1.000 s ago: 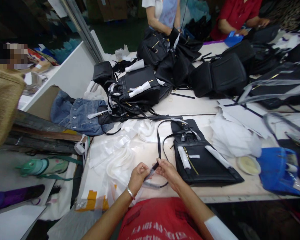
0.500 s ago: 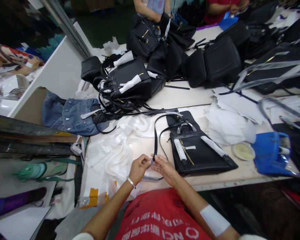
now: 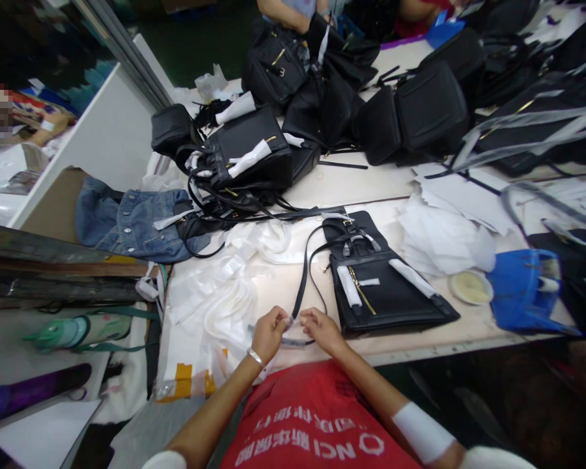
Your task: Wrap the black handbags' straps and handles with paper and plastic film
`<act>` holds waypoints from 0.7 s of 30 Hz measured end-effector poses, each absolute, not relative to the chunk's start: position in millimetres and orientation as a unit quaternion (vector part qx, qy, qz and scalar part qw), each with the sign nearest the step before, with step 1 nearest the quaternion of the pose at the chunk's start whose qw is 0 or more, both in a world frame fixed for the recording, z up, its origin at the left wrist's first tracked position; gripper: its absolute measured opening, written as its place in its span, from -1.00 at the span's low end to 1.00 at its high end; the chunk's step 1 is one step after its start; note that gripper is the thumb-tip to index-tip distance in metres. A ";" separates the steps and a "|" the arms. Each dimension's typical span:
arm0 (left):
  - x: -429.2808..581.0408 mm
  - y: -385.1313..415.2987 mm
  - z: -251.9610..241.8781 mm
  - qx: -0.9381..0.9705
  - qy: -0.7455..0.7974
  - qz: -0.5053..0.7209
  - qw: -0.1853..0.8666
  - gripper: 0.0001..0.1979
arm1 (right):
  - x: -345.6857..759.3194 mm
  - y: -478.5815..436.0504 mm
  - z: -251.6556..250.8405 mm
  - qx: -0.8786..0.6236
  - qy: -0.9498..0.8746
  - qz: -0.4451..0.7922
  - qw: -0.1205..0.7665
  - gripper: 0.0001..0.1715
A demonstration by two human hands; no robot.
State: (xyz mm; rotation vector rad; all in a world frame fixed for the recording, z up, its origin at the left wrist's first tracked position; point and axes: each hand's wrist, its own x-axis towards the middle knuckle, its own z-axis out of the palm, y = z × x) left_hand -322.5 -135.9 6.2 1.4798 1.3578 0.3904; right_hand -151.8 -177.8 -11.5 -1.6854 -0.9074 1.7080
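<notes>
A black bag [image 3: 395, 299] lies on the table to the right of my hands, with white wrapping on parts of it and gold zips on its front. Its thin black strap [image 3: 301, 290] loops down toward me. My left hand [image 3: 270, 333] pinches the strap near its lower part, where a clear plastic wrapping [image 3: 290, 323] shows at the fingertips. Close beside it, my right hand [image 3: 322, 331] is closed in a pinch, its fingers curled; what lies between them is too small to make out. Another stretch of strap curves on the table just beyond the hands.
White wrapping strips [image 3: 232, 306] lie to the left, with white sheets [image 3: 439, 238] to the right. A small dish [image 3: 470, 287] and a blue container [image 3: 525, 290] stand near the right front edge. More black bags [image 3: 254, 146] and a denim garment [image 3: 141, 225] lie behind. Other people work across the table.
My right hand has drawn its spread fingers into a pinch. Both hands have shifted slightly, the strap's lower end moving a little left with them. The view has tilted slightly.
</notes>
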 end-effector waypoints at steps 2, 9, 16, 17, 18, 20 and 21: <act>-327.6 -141.1 -1.8 0.647 0.574 0.134 0.484 -0.86 | -148.8 -190.6 -12.1 -0.661 -0.507 0.511 0.212 -0.79; -330.4 -140.4 -22.4 0.697 0.563 0.092 0.434 -0.89 | -166.1 -202.0 -9.4 -0.591 -0.754 0.287 0.016 -0.75; -337.5 -137.4 -34.6 0.696 0.533 0.087 0.473 -0.93 | -168.3 -190.4 -6.5 -0.576 -0.776 0.255 0.019 -0.79; -339.0 -137.8 -35.4 0.693 0.528 0.088 0.483 -0.93 | -166.8 -190.1 -5.1 -0.589 -0.767 0.253 0.029 -0.78; -340.5 -138.0 -35.5 0.690 0.524 0.089 0.491 -0.93 | -165.4 -189.7 -3.7 -0.599 -0.758 0.253 0.039 -0.79; -343.4 -138.0 -33.3 0.684 0.518 0.092 0.505 -0.91 | -163.6 -188.5 -1.3 -0.611 -0.747 0.256 0.054 -0.80; -344.8 -137.6 -31.1 0.682 0.514 0.094 0.511 -0.90 | -163.3 -187.6 -0.3 -0.613 -0.744 0.258 0.061 -0.81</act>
